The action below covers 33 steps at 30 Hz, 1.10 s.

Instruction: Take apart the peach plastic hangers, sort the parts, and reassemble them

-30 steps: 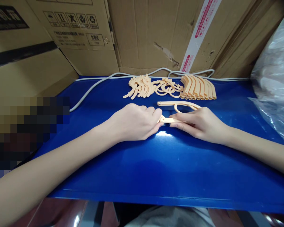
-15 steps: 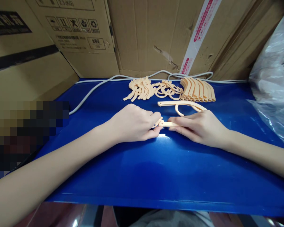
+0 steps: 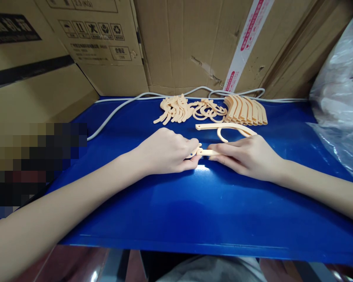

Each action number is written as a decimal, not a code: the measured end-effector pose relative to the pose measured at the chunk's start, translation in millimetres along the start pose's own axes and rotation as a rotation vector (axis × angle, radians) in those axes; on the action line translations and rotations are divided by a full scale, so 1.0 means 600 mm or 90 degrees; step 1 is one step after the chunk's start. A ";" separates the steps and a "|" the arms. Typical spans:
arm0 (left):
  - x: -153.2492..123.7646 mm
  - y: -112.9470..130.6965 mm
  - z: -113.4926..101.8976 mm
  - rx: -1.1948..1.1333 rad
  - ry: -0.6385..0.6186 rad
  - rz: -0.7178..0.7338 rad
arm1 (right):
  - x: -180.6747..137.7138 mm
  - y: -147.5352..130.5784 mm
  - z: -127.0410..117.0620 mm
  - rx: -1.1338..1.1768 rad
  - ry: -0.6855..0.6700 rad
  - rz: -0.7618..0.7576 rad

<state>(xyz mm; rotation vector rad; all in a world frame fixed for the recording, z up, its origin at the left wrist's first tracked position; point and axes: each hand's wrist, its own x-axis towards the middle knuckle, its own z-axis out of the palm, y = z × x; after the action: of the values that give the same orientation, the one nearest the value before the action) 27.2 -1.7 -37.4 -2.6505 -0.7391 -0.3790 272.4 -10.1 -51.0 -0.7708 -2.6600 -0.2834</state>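
Note:
My left hand (image 3: pixel 169 150) and my right hand (image 3: pixel 248 154) meet at the middle of a blue table (image 3: pixel 176 211). Both are closed on a small peach plastic piece (image 3: pixel 205 152) pinched between their fingertips. Just behind my right hand lies a peach hanger-like part (image 3: pixel 223 128) with a curved hook, flat on the table. At the back edge sit three groups of peach parts: a pile of curved strips (image 3: pixel 175 108), a tangle of hooks (image 3: pixel 207 109) and a neat row of arms (image 3: pixel 247 110).
Cardboard boxes (image 3: pixel 176 43) wall in the back and left. A white cable (image 3: pixel 114 111) runs along the table's rear edge. A clear plastic bag (image 3: pixel 341 98) bulges in from the right. A blurred patch (image 3: pixel 32 168) covers the left side.
The two hands have closed in slightly on the small piece, with the right fingertips sliding a little left; otherwise the scene holds still.

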 end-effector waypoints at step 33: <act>-0.003 -0.004 -0.004 -0.045 0.014 0.055 | 0.003 0.002 0.001 0.046 0.000 -0.027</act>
<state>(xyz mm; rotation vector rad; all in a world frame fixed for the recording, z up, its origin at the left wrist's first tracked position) 24.3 -1.7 -35.1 -2.7288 -0.6123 -0.4160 271.3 -8.0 -50.8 -0.6931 -2.6732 -0.1971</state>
